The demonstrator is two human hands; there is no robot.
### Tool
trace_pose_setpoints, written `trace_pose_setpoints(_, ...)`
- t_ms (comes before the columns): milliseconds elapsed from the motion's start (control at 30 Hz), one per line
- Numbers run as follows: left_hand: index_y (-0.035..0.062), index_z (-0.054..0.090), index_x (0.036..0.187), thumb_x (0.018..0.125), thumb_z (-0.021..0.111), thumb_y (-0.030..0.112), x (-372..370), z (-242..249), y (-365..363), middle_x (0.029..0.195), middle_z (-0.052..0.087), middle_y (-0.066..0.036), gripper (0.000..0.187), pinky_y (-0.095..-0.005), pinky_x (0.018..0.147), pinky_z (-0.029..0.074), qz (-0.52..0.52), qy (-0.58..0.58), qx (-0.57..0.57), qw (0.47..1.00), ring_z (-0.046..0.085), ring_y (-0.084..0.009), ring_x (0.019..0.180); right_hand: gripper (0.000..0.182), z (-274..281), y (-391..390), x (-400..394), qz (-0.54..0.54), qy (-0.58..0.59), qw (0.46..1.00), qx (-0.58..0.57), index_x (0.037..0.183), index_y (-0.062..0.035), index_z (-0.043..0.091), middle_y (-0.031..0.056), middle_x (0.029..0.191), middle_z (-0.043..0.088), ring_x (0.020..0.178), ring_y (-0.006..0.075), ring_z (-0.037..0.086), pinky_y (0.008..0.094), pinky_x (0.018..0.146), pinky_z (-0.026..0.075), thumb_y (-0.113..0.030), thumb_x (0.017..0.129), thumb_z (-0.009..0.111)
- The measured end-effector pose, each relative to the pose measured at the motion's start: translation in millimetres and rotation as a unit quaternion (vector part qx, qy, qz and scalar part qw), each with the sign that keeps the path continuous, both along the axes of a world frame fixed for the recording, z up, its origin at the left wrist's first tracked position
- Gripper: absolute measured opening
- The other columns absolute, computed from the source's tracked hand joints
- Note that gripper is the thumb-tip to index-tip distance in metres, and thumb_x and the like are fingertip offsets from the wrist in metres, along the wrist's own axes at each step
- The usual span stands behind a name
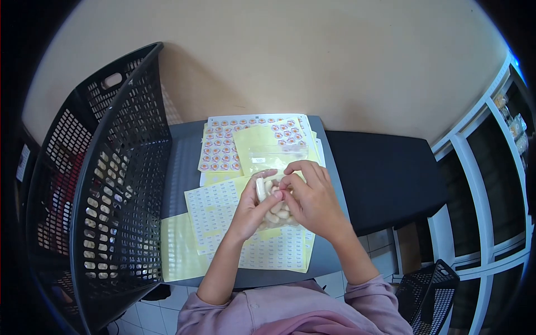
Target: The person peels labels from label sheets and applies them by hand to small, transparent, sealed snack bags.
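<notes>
My left hand (249, 207) is wrapped around the left side of a clear zip bag (273, 151) filled with pale, finger-shaped pieces (282, 214). Its thumb lies across the front of the bag. Over the bag's right side, my right hand (317, 200) has its thumb and fingertips pinched together, close to the left thumb. Whatever is in that pinch is too small to make out. The bag carries a small white label (258, 160) near its zip top. Beneath the bag lie sheets of small blue-printed stickers (215, 204) on yellow backing.
Sheets of round red-and-orange stickers (223, 151) lie at the back of the grey table (181, 162). A tall black basket (120, 223) stands at the left. To the right are a black-covered surface (385, 173), a white shelf frame (474, 190) and a smaller black basket (430, 296) on the floor.
</notes>
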State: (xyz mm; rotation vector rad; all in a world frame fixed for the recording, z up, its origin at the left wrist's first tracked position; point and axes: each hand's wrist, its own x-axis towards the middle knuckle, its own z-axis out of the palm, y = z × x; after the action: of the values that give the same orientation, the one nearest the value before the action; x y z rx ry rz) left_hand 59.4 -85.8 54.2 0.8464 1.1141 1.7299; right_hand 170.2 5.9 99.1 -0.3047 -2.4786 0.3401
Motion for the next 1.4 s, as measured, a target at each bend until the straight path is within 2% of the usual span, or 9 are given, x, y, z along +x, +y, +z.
trace_pose_setpoints(133,0.0035,0.033,0.12,0.076,0.058,0.006,3.1,-6.3,-0.9,0.103,0.047,-0.01,0.05,-0.0256,0.08,0.041,-0.027,0.002,-0.001,1.0,0.048,-0.0144,0.095,0.019,-16.6,-0.1,11.3,0.002,0.047,0.996,-0.07,0.086,-0.0088,0.054,0.0096,0.099,0.047,0.098,0.0276,0.044,0.0367,0.081,0.033,-0.009,0.068,0.06)
trace_pose_setpoints(300,0.0026,0.034,0.119,0.069,0.059,0.003,18.7,-6.5,3.6,0.101,0.05,-0.008,0.056,-0.0253,0.08,0.041,-0.036,0.066,-0.002,0.997,0.05,-0.0132,0.092,0.063,-24.8,6.1,20.3,-0.074,0.181,0.96,-0.199,0.115,-0.0057,0.039,0.0149,0.114,0.036,0.107,0.0289,0.039,0.038,0.087,0.035,-0.01,0.06,0.069)
trace_pose_setpoints(467,0.0019,0.036,0.117,0.067,0.059,0.001,33.7,-3.4,9.8,0.102,0.05,-0.009,0.055,-0.0256,0.079,0.042,-0.043,0.068,-0.018,0.997,0.05,-0.0133,0.092,0.077,-27.8,16.1,35.4,-0.119,0.207,0.937,-0.254,0.123,-0.0041,0.029,0.0132,0.121,0.028,0.11,0.025,0.037,0.0351,0.083,0.04,-0.01,0.06,0.072)
trace_pose_setpoints(533,0.0019,0.037,0.116,0.067,0.059,0.001,34.3,-4.9,14.2,0.102,0.05,-0.009,0.055,-0.0255,0.079,0.042,-0.042,0.065,-0.022,0.997,0.05,-0.0133,0.092,0.081,-37.8,21.0,41.1,-0.066,0.252,0.868,-0.423,0.125,-0.0035,0.025,0.0126,0.122,0.029,0.109,0.0243,0.039,0.0346,0.084,0.04,-0.01,0.061,0.073)
trace_pose_setpoints(667,0.0032,0.04,0.114,0.072,0.057,0.0,38.4,-14.4,25.1,0.099,0.052,-0.009,0.046,-0.0245,0.075,0.044,-0.017,0.039,0.003,0.999,0.052,-0.0128,0.089,0.088,-46.2,14.1,54.9,-0.003,0.176,0.844,-0.506,0.13,-0.0041,0.013,0.0156,0.12,0.031,0.101,0.0242,0.048,0.0313,0.078,0.045,-0.011,0.065,0.071)
trace_pose_setpoints(867,0.0016,0.044,0.111,0.081,0.05,0.008,56.8,-22.8,44.9,0.095,0.054,-0.009,0.031,-0.0237,0.074,0.043,0.042,-0.01,-0.025,0.999,0.053,-0.0118,0.086,0.086,-60.7,22.2,64.8,0.0,0.181,0.818,-0.546,0.13,-0.0042,0.01,0.0162,0.12,0.03,0.101,0.0242,0.048,0.0295,0.076,0.046,-0.004,0.067,0.067)
trace_pose_setpoints(1133,0.0034,0.035,0.119,0.083,0.049,0.013,68.8,4.9,92.4,0.113,0.049,-0.015,0.04,-0.0274,0.083,0.039,0.001,0.07,0.039,0.997,0.048,-0.0183,0.101,0.048,-50.3,91.8,91.4,0.08,0.117,0.837,-0.528,0.11,0.0006,0.047,0.0048,0.091,0.057,0.084,0.0101,0.055,0.0241,0.075,0.045,-0.005,0.068,0.068)
trace_pose_setpoints(1233,0.0074,0.016,0.131,0.084,0.044,0.016,66.2,6.7,98.1,0.129,0.031,-0.018,0.055,-0.0398,0.094,0.028,0.065,0.184,0.091,0.977,0.036,-0.0278,0.116,0.039,-59.0,124.3,95.8,0.032,0.264,0.814,-0.517,0.105,0.0018,0.047,0.0064,0.095,0.056,0.087,0.0112,0.055,0.0238,0.075,0.045,-0.001,0.07,0.065)
trace_pose_setpoints(1400,0.003,0.022,0.128,0.083,0.043,0.039,42.2,5.6,46.6,0.124,0.035,-0.018,0.062,-0.0369,0.09,0.035,0.173,0.203,0.008,0.964,0.039,-0.0277,0.113,0.038,-131.3,227.0,115.1,-0.094,0.353,0.795,-0.485,0.106,0.0035,0.044,0.0097,0.1,0.054,0.09,0.0136,0.054,0.0252,0.077,0.046,-0.001,0.073,0.062)
